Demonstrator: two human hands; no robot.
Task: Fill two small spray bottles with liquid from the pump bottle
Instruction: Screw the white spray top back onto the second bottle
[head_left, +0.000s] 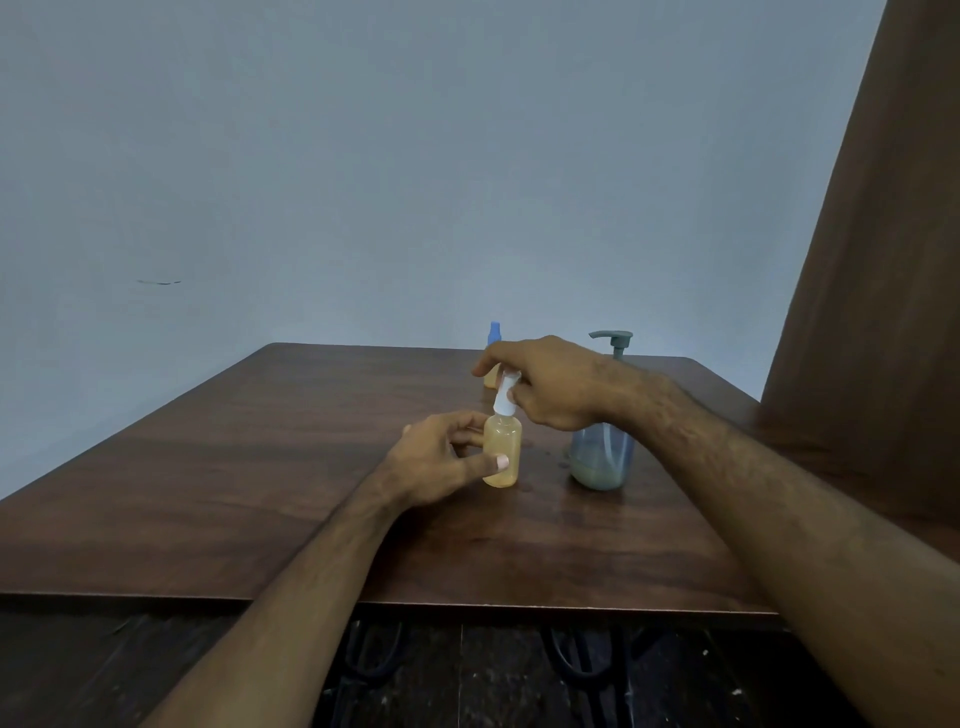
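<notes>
A small spray bottle (503, 451) full of orange liquid stands upright on the brown wooden table (260, 467). My left hand (441, 460) grips its body from the left. My right hand (545, 382) pinches its white spray cap (505, 396) on top of the neck. A second small spray bottle with a blue cap (493, 333) stands farther back, mostly hidden behind my right hand. The grey pump bottle (602, 457) stands just right of the held bottle, with a little liquid at its bottom; my right wrist covers its middle.
A brown curtain (872, 312) hangs at the right, close to the table's right side. A plain wall rises behind the table's far edge. The near table edge runs across the lower frame, with dark floor and metal legs below.
</notes>
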